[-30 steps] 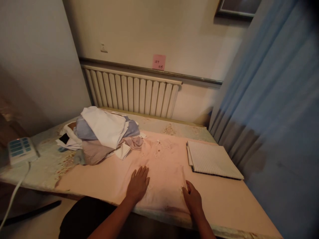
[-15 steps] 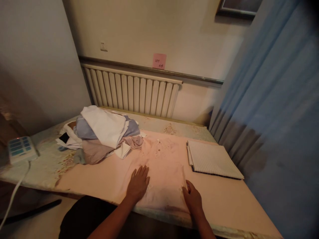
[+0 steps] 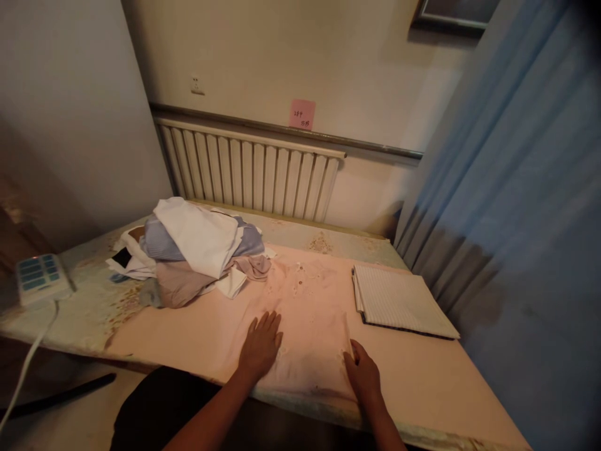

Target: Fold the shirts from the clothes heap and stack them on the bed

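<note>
A thin pink cloth, close in colour to the pink cover beneath it, lies spread on the table in front of me. Small marks and slight wrinkles show on it, and whether it is a garment is unclear. My left hand rests flat on its left side, fingers stretched out and pointing away from me. At the right edge, my right hand pinches the cloth between thumb and fingers, with a narrow strip of the edge slightly raised there.
A folded striped white cloth with a dark edge lies to the right. At the left is a heap of clothes; beyond it sits a white power strip with a cord. A radiator stands behind the table, and a blue curtain hangs at right.
</note>
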A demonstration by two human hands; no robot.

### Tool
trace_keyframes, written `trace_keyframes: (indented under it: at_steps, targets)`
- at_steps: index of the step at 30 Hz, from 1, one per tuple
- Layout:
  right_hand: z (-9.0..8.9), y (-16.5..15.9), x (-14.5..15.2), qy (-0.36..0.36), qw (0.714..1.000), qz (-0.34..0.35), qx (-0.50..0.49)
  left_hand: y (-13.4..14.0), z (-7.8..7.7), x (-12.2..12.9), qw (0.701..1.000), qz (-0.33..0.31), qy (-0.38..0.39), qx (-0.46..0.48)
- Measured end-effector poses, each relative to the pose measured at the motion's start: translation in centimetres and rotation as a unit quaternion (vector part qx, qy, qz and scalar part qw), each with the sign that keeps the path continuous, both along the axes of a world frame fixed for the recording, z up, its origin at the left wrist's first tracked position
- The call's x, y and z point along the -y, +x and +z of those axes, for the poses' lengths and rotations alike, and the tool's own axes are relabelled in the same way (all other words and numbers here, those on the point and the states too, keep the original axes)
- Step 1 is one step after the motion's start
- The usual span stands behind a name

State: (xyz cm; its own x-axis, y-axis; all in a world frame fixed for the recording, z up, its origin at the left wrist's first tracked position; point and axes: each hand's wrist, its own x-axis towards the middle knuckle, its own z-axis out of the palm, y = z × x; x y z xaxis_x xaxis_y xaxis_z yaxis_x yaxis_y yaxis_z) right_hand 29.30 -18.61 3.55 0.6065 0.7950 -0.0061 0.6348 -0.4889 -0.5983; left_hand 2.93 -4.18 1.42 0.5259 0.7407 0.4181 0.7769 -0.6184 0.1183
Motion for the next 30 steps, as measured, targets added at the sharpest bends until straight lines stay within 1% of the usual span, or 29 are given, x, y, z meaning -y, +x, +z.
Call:
trace_keyframes:
  at_steps: [3, 6, 12, 16, 21, 25, 30]
  targets:
    - [-0.46, 0.23, 0.01, 0.01, 1.0, 0.021, -0.009, 0.02, 0.09, 0.04, 1.0, -0.001, -0.001, 0.003]
    - [-0.72, 0.36, 0.03, 0.009, 1.0, 0.022, -0.009, 0.02, 0.09, 0.05, 1.0, 0.0, -0.005, 0.002]
    - [-0.29, 0.13, 0.05, 0.008, 1.0, 0.011, -0.013, -0.02, -0.19, -0.06, 1.0, -0.001, 0.0, 0.009]
    - [0.03, -0.01, 0.06, -0.001, 1.0, 0.002, -0.01, 0.0, -0.03, 0.03, 1.0, -0.001, 0.003, 0.006]
    - [-0.46, 0.18, 0.08, 0.014, 1.0, 0.02, -0.011, 0.0, 0.06, 0.1, 1.0, 0.0, 0.005, 0.006]
    - [-0.93, 0.36, 0.05, 0.016, 1.0, 0.021, -0.006, -0.02, -0.03, 0.04, 1.0, 0.001, 0.004, -0.001]
    - [-0.83, 0.35, 0.06, 0.013, 1.0, 0.019, -0.013, 0.02, -0.1, -0.05, 1.0, 0.001, -0.005, -0.002]
